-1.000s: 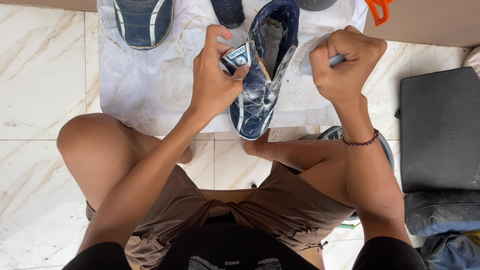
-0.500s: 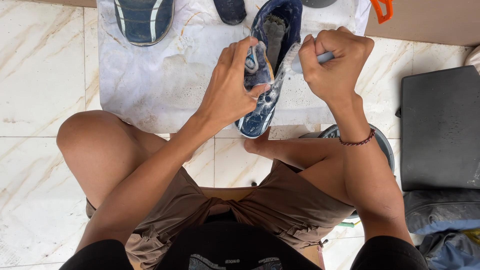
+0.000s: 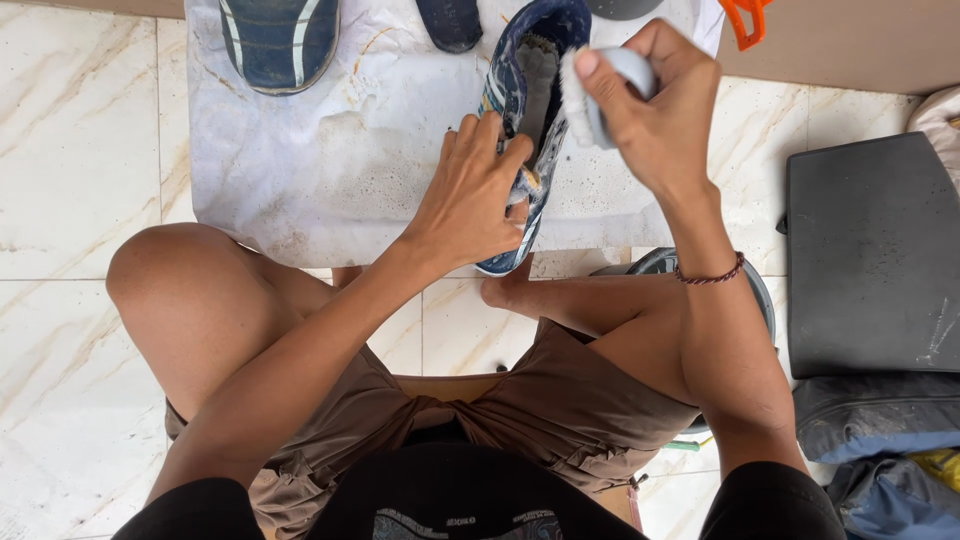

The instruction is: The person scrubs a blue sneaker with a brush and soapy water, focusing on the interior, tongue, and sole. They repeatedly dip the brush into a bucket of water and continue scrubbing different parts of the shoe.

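Note:
A wet blue sneaker [image 3: 530,70] lies on a white soapy cloth [image 3: 340,170] spread on the floor. My left hand [image 3: 470,200] grips the sneaker at its near end and holds it down. My right hand [image 3: 655,100] is closed around a pale grey scrub brush [image 3: 600,90], whose white bristles touch the inside edge of the shoe's opening. A thin dark bracelet sits on my right wrist. I sit cross-legged on the marble tiles.
A second blue shoe sole [image 3: 280,40] and a dark insole [image 3: 450,22] lie at the cloth's far edge. An orange object [image 3: 745,18] is at top right. A dark flat case [image 3: 875,260] and blue bags [image 3: 880,450] are at right. A round basin [image 3: 680,265] is under my right arm.
My left hand slid down from the shoe's middle to its near end. My right hand turned so the brush's bristles now face the shoe's opening.

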